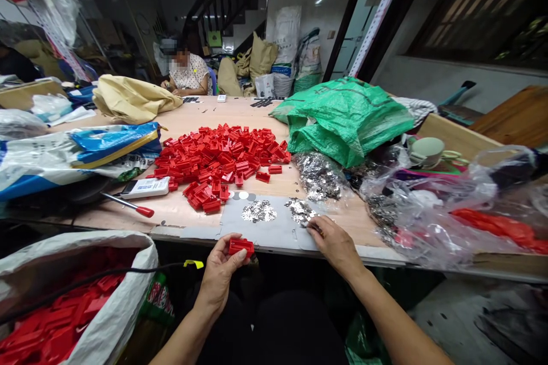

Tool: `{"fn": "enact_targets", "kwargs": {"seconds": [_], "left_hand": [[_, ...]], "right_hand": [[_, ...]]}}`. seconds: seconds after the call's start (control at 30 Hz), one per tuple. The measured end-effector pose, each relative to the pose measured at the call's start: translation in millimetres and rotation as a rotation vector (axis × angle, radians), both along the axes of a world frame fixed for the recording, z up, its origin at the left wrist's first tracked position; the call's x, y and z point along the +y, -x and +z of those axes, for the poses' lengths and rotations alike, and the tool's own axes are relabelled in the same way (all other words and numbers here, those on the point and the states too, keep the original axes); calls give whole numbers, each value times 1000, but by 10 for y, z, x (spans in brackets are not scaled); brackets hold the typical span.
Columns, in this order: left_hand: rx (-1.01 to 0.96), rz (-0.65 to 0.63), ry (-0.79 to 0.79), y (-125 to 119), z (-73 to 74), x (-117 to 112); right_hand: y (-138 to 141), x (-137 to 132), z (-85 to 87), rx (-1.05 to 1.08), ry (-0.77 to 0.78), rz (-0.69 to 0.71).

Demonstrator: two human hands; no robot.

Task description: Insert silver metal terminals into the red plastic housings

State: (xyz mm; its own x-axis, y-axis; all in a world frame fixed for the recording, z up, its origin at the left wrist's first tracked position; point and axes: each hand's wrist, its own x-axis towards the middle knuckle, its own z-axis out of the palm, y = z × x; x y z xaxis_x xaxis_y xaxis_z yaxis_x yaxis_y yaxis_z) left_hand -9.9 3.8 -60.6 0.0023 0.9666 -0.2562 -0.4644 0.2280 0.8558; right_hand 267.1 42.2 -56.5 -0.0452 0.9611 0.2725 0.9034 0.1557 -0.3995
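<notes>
My left hand (220,271) is closed round a small red plastic part (241,246), held just below the table's front edge. My right hand (331,239) reaches onto a grey mat (274,231), its fingertips pinched at a small heap of shiny metal pieces (301,210). A second heap of metal pieces (258,211) lies on the mat to the left of it. A big pile of red plastic parts (220,159) covers the middle of the wooden table (180,214).
A white sack (107,296) of red parts stands at my lower left. A red-handled screwdriver (128,204) and a white device (145,187) lie left of the pile. A green bag (342,117) and clear plastic bags (428,205) crowd the right. Another person (186,74) sits at the far end.
</notes>
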Motion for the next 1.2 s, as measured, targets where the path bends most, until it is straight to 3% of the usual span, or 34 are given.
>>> {"fn": "enact_targets", "kwargs": {"seconds": [0.3,0.5,0.67,0.93,1.07,1.2], "left_hand": [[-164,-45,60,-39,95,-15],[-124,-68,39,-45,102,2],[115,-12,-132,-79,93,26],[743,-23,-519,-92,95,-15],[892,16,-661,-83,131,-31],[936,28,-750,-85,144,-51]], "right_hand": [[-89,24,-1,65,93,-25],[-30,78,-5,51,106,-1],[124,-7,121,221,113,53],[737,-305,453,396,189,310],[884,-300,434,336,139,418],[933,-268,344,252,92,435]]}}
